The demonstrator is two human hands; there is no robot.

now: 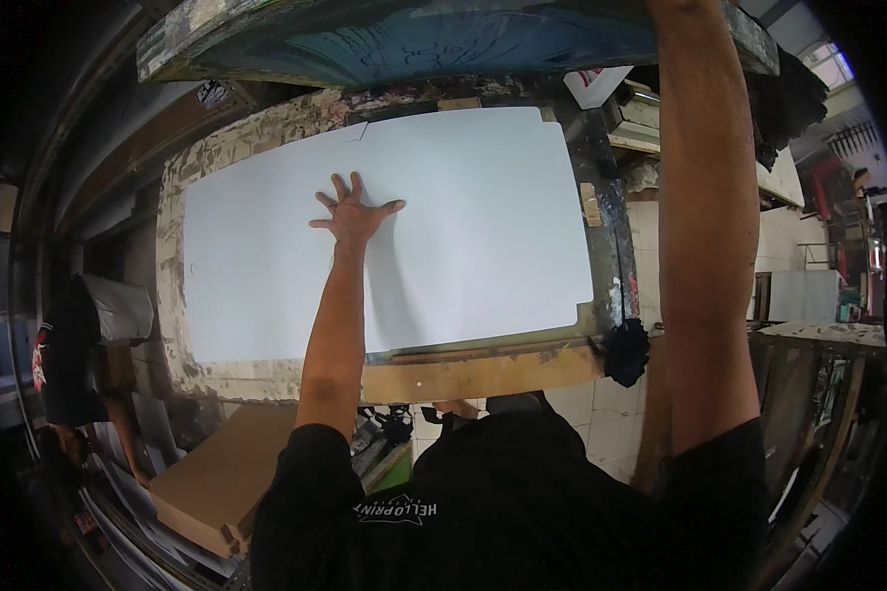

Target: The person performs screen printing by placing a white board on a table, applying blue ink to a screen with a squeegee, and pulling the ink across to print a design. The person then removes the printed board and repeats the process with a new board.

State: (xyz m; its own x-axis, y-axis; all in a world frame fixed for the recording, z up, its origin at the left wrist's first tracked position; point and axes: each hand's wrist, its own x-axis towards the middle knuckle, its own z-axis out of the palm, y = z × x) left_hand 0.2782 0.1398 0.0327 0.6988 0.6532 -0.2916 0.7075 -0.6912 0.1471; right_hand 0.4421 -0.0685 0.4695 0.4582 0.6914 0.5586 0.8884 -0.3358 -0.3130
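A large white sheet (483,227) with notched right corners and a small slit at its far edge lies flat on a paint-stained board (172,256). My left hand (351,214) rests on the sheet left of its middle, fingers spread and holding nothing. Above the far side, a screen-printing frame (443,44) with bluish mesh and a worn, stained rim is tilted up. My right arm (708,197) stretches up to the frame's right end. The right hand itself is cut off by the top edge, so its grip is hidden.
A dark cloth (625,353) hangs at the board's near right corner. Brown cardboard (212,483) is stacked at the lower left. Another person (74,355) in dark clothes stands at the far left. A worn table (828,340) stands to the right.
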